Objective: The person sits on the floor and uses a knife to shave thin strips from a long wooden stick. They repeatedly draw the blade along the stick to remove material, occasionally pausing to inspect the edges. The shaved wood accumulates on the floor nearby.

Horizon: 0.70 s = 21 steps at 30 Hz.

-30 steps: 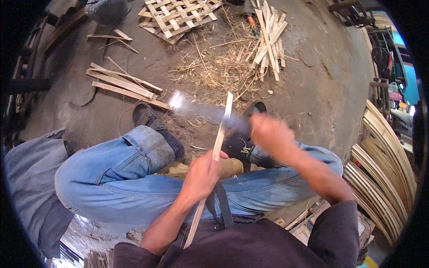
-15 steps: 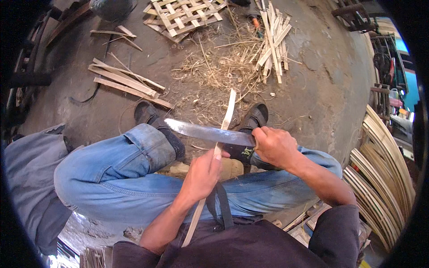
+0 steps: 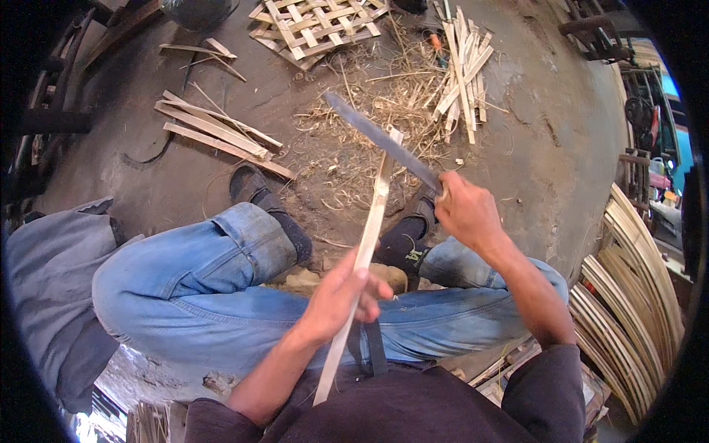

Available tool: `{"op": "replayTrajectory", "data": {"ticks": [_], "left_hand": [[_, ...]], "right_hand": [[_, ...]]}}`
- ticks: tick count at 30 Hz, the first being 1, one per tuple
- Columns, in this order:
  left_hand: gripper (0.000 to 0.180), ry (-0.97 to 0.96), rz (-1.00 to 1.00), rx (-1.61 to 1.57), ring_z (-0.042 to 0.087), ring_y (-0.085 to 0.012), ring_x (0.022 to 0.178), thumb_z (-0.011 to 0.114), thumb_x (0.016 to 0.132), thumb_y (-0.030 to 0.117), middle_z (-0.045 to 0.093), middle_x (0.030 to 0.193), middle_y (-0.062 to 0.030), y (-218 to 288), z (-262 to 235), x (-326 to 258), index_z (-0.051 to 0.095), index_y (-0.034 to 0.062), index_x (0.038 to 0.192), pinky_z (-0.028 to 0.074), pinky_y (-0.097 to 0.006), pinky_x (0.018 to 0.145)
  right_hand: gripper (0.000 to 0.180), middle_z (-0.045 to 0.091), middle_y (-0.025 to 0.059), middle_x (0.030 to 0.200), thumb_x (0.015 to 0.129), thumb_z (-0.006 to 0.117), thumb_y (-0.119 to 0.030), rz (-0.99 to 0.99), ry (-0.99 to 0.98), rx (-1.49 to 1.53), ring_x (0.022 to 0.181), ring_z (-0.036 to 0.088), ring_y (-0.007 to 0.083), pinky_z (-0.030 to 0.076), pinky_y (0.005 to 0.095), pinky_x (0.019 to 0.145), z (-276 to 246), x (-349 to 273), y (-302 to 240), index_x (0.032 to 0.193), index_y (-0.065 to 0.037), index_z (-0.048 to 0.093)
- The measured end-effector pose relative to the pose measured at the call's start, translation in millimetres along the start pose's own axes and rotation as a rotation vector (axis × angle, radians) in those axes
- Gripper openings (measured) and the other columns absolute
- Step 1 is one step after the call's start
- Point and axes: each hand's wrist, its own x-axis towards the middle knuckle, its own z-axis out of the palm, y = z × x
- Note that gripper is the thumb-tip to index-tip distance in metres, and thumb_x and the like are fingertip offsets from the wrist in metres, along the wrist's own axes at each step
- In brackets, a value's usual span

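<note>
At centre frame, a long pale bamboo strip (image 3: 362, 258) is running upward from the seated person's lap, tilted slightly to the right, its top end meeting the blade of a large knife (image 3: 384, 142). The left hand (image 3: 341, 294) is closing its grip around the middle of the strip, fingers wrapped over it and thumb on the near side. The right hand (image 3: 467, 210) is closing its grip on the knife's handle, just right of the strip's upper part; the dark blade is slanting up and to the left, crossing the strip near its tip. Whether the edge is biting into the strip or only resting on it cannot be told.

Beneath both hands, the person's legs in blue jeans (image 3: 221, 295) are lying crossed, with dark shoes (image 3: 251, 184) resting on the dirt floor (image 3: 554, 148). Beyond the shoes, a scatter of dry shavings (image 3: 354, 125) is covering the floor. Farther out, a bundle of short split sticks (image 3: 461, 66) is lying to the right of a woven lattice panel (image 3: 314, 26), and several flat slats (image 3: 218, 133) are lying to the left. Along the right rim, a stack of curved bamboo strips (image 3: 635, 295) is leaning well apart from the hands.
</note>
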Motion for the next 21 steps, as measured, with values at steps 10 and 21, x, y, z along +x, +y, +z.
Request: {"op": "replayTrajectory", "data": {"ticks": [10, 21], "left_hand": [[0.026, 0.014, -0.076, -0.011, 0.027, -0.0018, 0.051, 0.042, 0.103, 0.030, 0.032, 0.068, 0.0076, -14, -17, 1, 0.050, 0.0069, 0.110, 0.021, -0.019, 0.043], [0.024, -0.029, -0.080, -0.082, 0.025, -0.0017, 0.051, 0.044, 0.103, 0.031, 0.029, 0.067, 0.0086, -11, -21, 17, 0.050, 0.0085, 0.108, 0.020, -0.019, 0.042]], "right_hand": [[0.015, 0.060, 0.0109, 0.072, 0.076, 0.064, -0.012, -0.259, -0.171, -0.006, 0.066, 0.066, 0.0314, 0.053, 0.0438, 0.055, 8, -21, -39, 0.088, -0.006, 0.056], [0.014, 0.060, 0.0109, 0.070, 0.076, 0.065, -0.014, -0.277, -0.186, -0.075, 0.062, 0.065, 0.0314, 0.054, 0.0418, 0.054, 19, -26, -49, 0.082, -0.006, 0.055]]}}
